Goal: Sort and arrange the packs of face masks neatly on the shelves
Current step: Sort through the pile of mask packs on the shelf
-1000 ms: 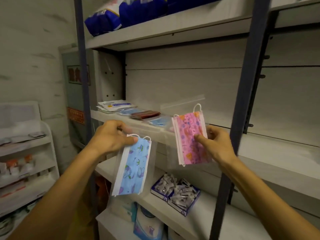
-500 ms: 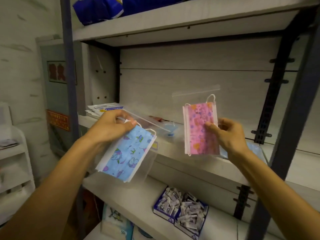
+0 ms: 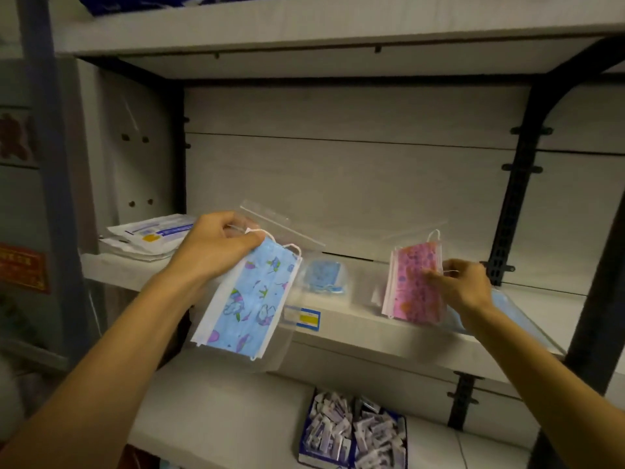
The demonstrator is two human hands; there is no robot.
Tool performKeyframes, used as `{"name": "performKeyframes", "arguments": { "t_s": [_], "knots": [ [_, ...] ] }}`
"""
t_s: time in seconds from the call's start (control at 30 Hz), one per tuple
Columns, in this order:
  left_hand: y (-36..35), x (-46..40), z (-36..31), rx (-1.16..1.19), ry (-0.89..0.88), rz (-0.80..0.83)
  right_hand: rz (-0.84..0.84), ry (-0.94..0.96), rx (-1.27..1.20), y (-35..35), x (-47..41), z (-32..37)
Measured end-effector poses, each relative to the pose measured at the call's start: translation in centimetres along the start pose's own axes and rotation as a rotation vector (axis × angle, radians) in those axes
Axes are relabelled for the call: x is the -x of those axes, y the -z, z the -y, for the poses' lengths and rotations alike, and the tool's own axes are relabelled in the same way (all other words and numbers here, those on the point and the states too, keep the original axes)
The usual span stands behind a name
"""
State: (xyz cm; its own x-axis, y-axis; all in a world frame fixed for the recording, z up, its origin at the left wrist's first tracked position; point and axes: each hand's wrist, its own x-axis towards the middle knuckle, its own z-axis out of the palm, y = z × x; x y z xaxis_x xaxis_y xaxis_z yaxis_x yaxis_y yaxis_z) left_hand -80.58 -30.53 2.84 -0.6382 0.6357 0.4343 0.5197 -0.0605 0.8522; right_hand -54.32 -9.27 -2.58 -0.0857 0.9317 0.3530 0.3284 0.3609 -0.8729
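Note:
My left hand [image 3: 216, 248] grips the top of a clear bag of blue patterned face masks [image 3: 247, 299], which hangs tilted in front of the middle shelf [image 3: 348, 319]. My right hand [image 3: 463, 286] pinches a clear bag of pink patterned masks [image 3: 414, 286], held upright just over the shelf's front right part. A small blue mask pack [image 3: 324, 275] lies on the shelf between the two bags. White flat packs [image 3: 148, 236] are stacked at the shelf's left end. Another blue pack [image 3: 507, 309] lies under my right wrist.
A box of small wrapped items [image 3: 351, 434] sits on the lower shelf. A dark metal upright [image 3: 517, 198] with brackets stands at the right. The upper shelf [image 3: 304, 25] hangs close overhead, with blue packages on top. A grey post [image 3: 50, 164] borders the left.
The view has moved closer to the middle shelf. My right hand has carried the pink bag right and down toward the shelf; my left hand still holds the blue bag, now tilted.

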Motion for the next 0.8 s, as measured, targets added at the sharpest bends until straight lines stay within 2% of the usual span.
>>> {"name": "performKeyframes", "arguments": {
  "t_s": [0.23, 0.37, 0.57, 0.8],
  "knots": [
    [-0.9, -4.6, 1.7, 0.126, 0.013, 0.073, -0.097, -0.025, 0.246, -1.4, -1.4, -0.6],
    [-1.8, -5.7, 2.3, 0.161, 0.031, 0.129, -0.096, -0.023, 0.362, -1.6, -1.9, -1.2],
    [-2.7, -6.8, 1.8, 0.069, 0.022, 0.309, -0.233, 0.095, 0.612, -1.6, -2.7, -1.0],
    [-3.4, -6.8, 1.6, 0.019, 0.074, 0.142, -0.163, 0.271, 0.478, -3.6, -2.8, 1.7]
  ]
}}
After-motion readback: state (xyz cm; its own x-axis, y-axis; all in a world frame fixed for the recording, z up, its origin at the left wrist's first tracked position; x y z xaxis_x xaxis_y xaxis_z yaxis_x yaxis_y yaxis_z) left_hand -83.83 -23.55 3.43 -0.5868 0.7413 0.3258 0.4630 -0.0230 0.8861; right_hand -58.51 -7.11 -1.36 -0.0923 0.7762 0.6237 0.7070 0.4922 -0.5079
